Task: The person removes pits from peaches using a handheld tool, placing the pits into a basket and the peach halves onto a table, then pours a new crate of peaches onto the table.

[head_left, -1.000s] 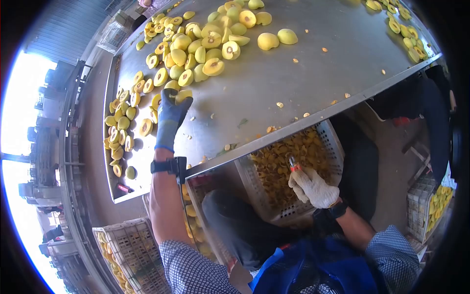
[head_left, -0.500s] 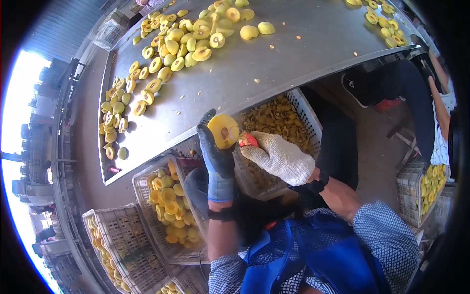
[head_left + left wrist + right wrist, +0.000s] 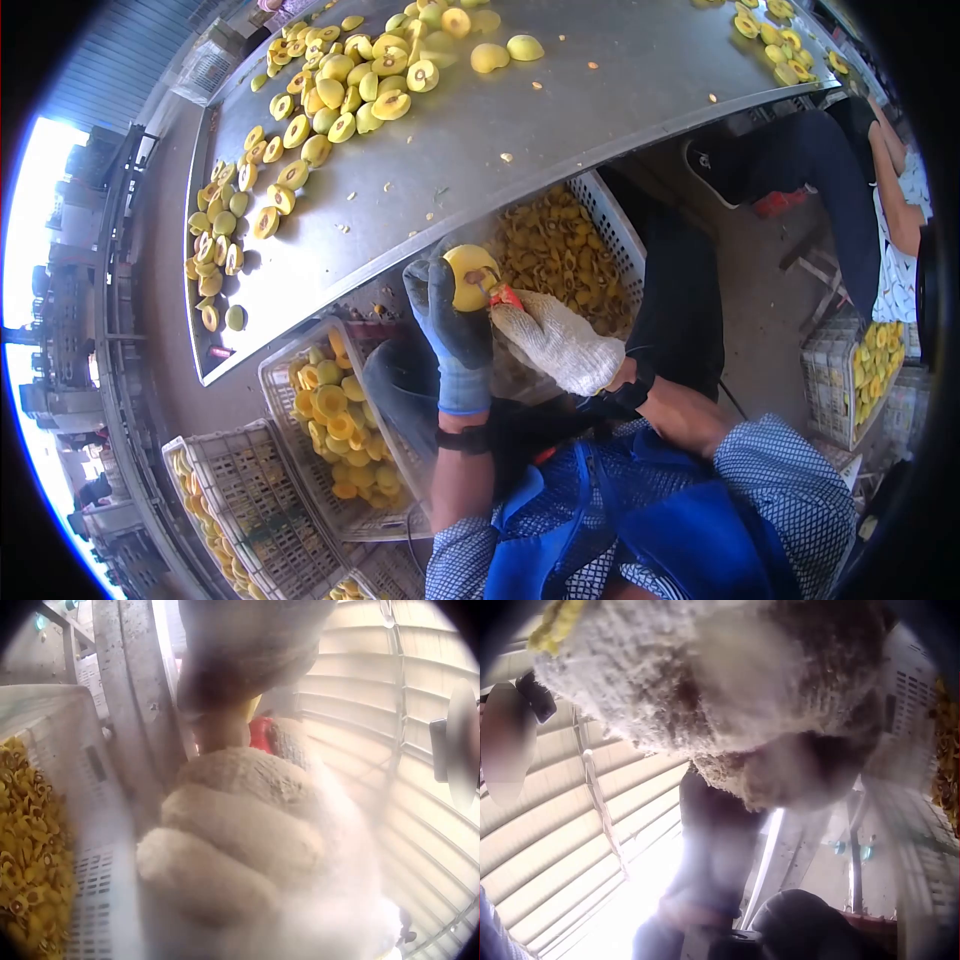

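In the head view my left hand (image 3: 447, 315), in a blue glove with a dark coated palm, holds a yellow peach half (image 3: 465, 272) with its cut face up. My right hand (image 3: 565, 343), in a white knitted glove, grips a red-handled pitting tool (image 3: 507, 297). The tool's thin metal end is at the brown pit area in the middle of the cut face. In the left wrist view the white-gloved fingers (image 3: 232, 832) curl round the red handle (image 3: 261, 735). The right wrist view is mostly filled by the white glove (image 3: 705, 675); the peach is hidden there.
Peach halves (image 3: 330, 92) are heaped on the metal table (image 3: 440, 170), its edge just beyond my hands. A crate of brown-yellow scraps (image 3: 605, 215) stands under that edge. Crates of peach halves (image 3: 335, 425) stand at my left. Another person's leg (image 3: 800, 165) is at the right.
My left hand has come back from the table heap to my lap, bringing the peach half. My right hand has brought the tool up to it, and its tip has moved onto the pit area.
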`<state>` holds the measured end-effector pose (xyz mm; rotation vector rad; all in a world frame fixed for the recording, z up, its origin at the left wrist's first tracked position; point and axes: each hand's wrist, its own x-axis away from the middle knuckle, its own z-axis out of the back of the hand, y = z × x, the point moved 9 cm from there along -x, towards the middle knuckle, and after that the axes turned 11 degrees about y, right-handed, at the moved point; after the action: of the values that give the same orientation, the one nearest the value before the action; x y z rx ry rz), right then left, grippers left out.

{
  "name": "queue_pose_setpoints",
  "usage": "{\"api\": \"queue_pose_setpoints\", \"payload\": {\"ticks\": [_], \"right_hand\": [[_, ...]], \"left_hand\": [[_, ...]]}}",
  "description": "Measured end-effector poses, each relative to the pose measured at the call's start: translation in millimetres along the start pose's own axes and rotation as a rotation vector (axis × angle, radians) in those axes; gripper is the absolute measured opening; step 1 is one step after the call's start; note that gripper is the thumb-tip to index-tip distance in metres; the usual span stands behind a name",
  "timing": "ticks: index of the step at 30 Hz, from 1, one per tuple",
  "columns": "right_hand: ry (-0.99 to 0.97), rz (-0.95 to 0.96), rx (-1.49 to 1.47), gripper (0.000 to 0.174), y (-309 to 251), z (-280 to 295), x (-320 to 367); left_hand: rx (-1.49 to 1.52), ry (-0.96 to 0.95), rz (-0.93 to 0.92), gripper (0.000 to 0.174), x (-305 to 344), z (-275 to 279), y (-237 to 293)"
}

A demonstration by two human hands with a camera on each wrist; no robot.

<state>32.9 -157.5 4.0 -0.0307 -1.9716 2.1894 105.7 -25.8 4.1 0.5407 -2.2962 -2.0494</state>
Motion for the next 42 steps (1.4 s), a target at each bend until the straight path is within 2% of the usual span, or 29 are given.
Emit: {"api": "queue_pose_setpoints", "payload": {"ticks": [1, 3, 5, 6, 7, 9, 10, 12, 13, 15, 17, 18, 20, 23, 25, 27, 29, 30, 32, 38, 42], "right_hand": [[0.002, -0.023, -0.013, 0.038, 7.3, -1.5, -0.6], [0.013, 0.070, 0.079, 0.037, 12.0, -2.8, -0.5], [0.061, 0.299, 0.207, 0.034, 10.4, -3.9, 1.5], [0.104, 0.484, 0.289, 0.033, 3.3, -4.7, 4.1], [0.147, 0.665, 0.370, 0.031, -3.1, -5.7, 11.5], [0.077, 0.625, 0.399, 0.029, 6.8, -7.9, 8.6], [0.042, 0.607, 0.414, 0.030, 8.0, -8.7, 5.5], [-0.068, 0.113, 0.214, 0.034, 32.4, -5.8, -5.9], [-0.121, -0.131, 0.111, 0.037, 46.2, -7.7, -4.1], [0.020, 0.452, 0.372, 0.036, 18.7, -8.2, 2.9], [-0.021, 0.448, 0.314, 0.035, 32.0, -10.6, 8.3], [-0.128, 0.154, 0.125, 0.034, 37.4, -10.8, 4.8], [-0.245, -0.207, -0.100, 0.034, 45.6, -15.5, 5.7], [-0.286, -0.345, -0.140, 0.034, 49.2, -15.5, 8.4], [-0.291, -0.306, -0.075, 0.032, 45.8, -10.2, 2.5], [-0.081, 0.274, 0.210, 0.024, 22.8, -2.7, -1.8], [-0.090, 0.242, 0.113, 0.023, 37.1, -5.9, 2.5], [-0.193, -0.082, -0.125, 0.025, 47.5, -12.9, 4.2], [-0.282, -0.447, -0.419, 0.032, 48.0, -23.1, 14.6], [-0.331, -0.645, -0.705, 0.039, 39.6, -30.7, 28.3], [-0.296, -0.658, -0.720, 0.042, 31.5, -28.6, 30.9]], "left_hand": [[0.024, 0.007, 0.010, 0.026, 1.0, -1.5, -1.5], [0.471, 0.075, 0.368, 0.027, 7.6, -7.2, -23.7], [0.322, 0.000, 0.258, 0.032, 8.8, -11.0, -12.3], [0.248, -0.038, 0.202, 0.034, 9.0, -14.3, -8.3], [0.254, -0.023, 0.227, 0.037, 10.2, -14.3, -11.9], [0.265, 0.001, 0.278, 0.041, 12.9, -14.7, -19.0], [0.255, -0.056, 0.289, 0.041, 11.9, -18.0, -21.6], [0.237, -0.162, 0.313, 0.041, 11.3, -20.1, -26.4], [0.154, -0.143, 0.295, 0.041, 12.3, -18.3, -27.6], [-0.017, -0.112, 0.255, 0.041, 12.0, -17.2, -26.3], [-0.009, -0.121, 0.204, 0.040, 12.7, -21.2, -22.3], [-0.005, -0.127, 0.179, 0.039, 13.5, -22.8, -20.1], [0.069, -0.132, 0.156, 0.037, 11.0, -23.3, -28.7], [0.068, -0.202, 0.137, 0.036, 11.9, -25.8, -24.0], [0.066, -0.259, 0.200, 0.037, 5.8, -31.5, -19.9], [0.076, -0.293, 0.368, 0.037, 6.8, -31.2, -24.7], [0.002, -0.200, 0.287, 0.029, 5.2, -26.5, -19.3], [-0.047, -0.150, 0.238, 0.026, 8.0, -24.3, -19.3], [-0.066, -0.101, 0.143, 0.020, 7.4, -25.0, -14.5], [0.094, -0.368, 0.340, 0.024, 10.0, -33.2, -35.1], [0.156, -0.387, 0.352, 0.028, 7.2, -34.6, -45.5]]}}
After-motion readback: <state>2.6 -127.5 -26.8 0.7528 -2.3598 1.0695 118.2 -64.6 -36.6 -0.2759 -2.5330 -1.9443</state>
